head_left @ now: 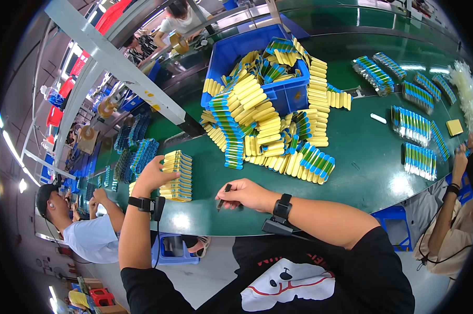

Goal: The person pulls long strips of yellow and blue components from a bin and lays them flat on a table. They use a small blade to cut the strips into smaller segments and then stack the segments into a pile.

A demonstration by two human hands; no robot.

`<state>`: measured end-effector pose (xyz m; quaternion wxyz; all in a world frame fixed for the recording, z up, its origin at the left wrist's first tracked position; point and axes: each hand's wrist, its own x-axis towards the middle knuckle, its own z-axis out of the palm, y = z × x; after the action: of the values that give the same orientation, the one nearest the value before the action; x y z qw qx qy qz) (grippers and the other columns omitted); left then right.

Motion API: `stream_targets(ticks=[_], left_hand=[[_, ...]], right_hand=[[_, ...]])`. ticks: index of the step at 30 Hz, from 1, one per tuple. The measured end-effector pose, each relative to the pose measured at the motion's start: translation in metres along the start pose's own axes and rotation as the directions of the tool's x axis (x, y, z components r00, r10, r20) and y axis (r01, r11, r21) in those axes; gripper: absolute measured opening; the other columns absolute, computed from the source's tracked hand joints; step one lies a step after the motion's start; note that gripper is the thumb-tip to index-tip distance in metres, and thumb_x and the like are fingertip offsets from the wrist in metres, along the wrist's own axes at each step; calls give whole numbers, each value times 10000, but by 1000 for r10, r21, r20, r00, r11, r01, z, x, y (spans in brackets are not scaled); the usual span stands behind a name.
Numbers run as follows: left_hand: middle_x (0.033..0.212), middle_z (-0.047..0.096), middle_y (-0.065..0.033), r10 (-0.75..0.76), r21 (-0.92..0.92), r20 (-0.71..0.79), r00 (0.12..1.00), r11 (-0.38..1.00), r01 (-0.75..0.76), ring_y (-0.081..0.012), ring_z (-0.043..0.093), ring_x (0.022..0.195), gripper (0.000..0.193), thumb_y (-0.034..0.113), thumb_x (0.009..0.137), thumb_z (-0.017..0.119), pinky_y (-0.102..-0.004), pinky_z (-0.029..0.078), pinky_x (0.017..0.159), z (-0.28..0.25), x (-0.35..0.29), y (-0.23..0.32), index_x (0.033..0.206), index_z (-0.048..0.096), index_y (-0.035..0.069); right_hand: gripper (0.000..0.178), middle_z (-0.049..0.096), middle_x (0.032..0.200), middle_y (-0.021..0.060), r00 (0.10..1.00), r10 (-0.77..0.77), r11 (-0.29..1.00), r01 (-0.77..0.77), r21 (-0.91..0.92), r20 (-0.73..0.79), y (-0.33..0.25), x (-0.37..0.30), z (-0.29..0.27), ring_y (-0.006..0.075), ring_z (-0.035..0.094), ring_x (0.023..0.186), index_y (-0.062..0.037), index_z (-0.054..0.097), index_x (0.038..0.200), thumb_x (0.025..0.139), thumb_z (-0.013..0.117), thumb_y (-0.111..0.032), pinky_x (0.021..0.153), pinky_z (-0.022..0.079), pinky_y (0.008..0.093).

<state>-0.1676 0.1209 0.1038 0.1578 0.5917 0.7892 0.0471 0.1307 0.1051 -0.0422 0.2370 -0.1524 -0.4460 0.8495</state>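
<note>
My left hand (157, 177) is at a stack of joined, round-ended yellow strips (178, 178) with blue edges, standing on the green table. Its thumb and fingers close on the stack's left side. To the right of that stack, my right hand (247, 194) is just above the tabletop, pinching a slim dark tool (224, 198) whose exact kind I cannot make out. Beyond both hands lies a large heap of yellow and blue-green strips (270, 125). It spills from a blue plastic bin (288, 98) onto the table.
Bundles of blue-green strips (411, 125) lie at the right, near a yellow block (454, 127) and clear plastic bags (464, 86). More bundles (142, 154) are at the left. A white metal post (126, 73) slants down beside the heap. Co-workers sit at both sides.
</note>
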Motion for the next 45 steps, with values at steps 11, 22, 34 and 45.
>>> stream_targets(ticks=[11,22,34,45], left_hand=[[911,706,-145,-121,-111,-47,992,987,115,-220,697,781,782,421,788,848,-323,563,704,3,15,-17,1305,554,-86],[821,669,-29,-125,-667,160,979,718,201,-92,609,625,154,95,893,756,-224,500,545,10,32,-58,977,641,36],[1107,674,-113,84,-893,0,996,449,-37,-202,681,987,244,100,1026,535,-374,572,863,-20,17,-89,1232,577,-23],[1109,693,-102,123,-994,-82,989,59,-90,-183,695,947,308,76,1015,516,-340,586,822,67,-101,63,1318,554,35]], right_hand=[[229,710,1000,-1,1000,8,1000,-8,-6,10,1,1,-1,56,634,808,-67,706,1128,1015,638,-255,725,526,225],[251,693,955,5,1000,23,1000,-23,-17,1,-4,-1,0,65,645,821,-32,694,1129,1026,631,-253,751,530,237],[240,701,1001,32,999,32,999,-32,-7,14,-6,0,1,79,638,883,-24,705,1102,1017,644,-241,798,524,244],[175,609,1312,195,915,-341,827,400,-395,214,-33,-46,56,289,498,1326,-74,761,1009,941,711,-228,1078,378,402]])
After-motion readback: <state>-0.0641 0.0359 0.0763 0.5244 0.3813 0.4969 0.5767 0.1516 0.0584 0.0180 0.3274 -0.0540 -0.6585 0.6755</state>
